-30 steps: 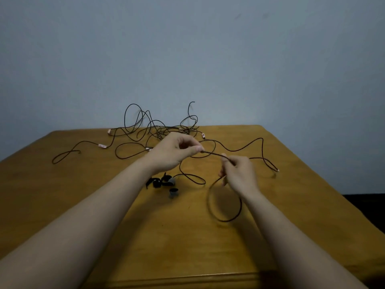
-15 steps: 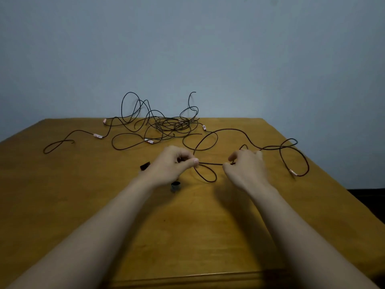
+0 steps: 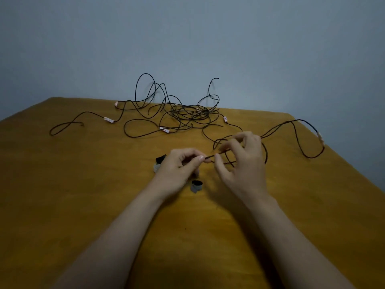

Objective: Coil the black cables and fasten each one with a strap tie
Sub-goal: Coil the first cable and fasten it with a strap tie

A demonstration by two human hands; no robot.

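Note:
A thin black cable (image 3: 291, 124) runs from the table's right side into my hands. My left hand (image 3: 181, 163) pinches a short stretch of it between thumb and forefinger at the table's middle. Just to its right, my right hand (image 3: 241, 161) holds small loops of the same cable in its curled fingers. The cable's light-tagged end (image 3: 320, 137) lies near the right edge. More black cables lie tangled in a pile (image 3: 187, 113) at the back. A rolled black strap tie (image 3: 196, 185) sits below my left hand, and other strap ties (image 3: 160, 160) peek out from behind it.
The wooden table (image 3: 83, 195) backs onto a plain blue-grey wall. One loose cable strand (image 3: 68, 126) trails toward the back left. The table's right edge slants close to the tagged cable end.
My right hand has lifted and gathered small loops of cable beside my left hand. The cable's trailing part on the right has been drawn in and changed shape.

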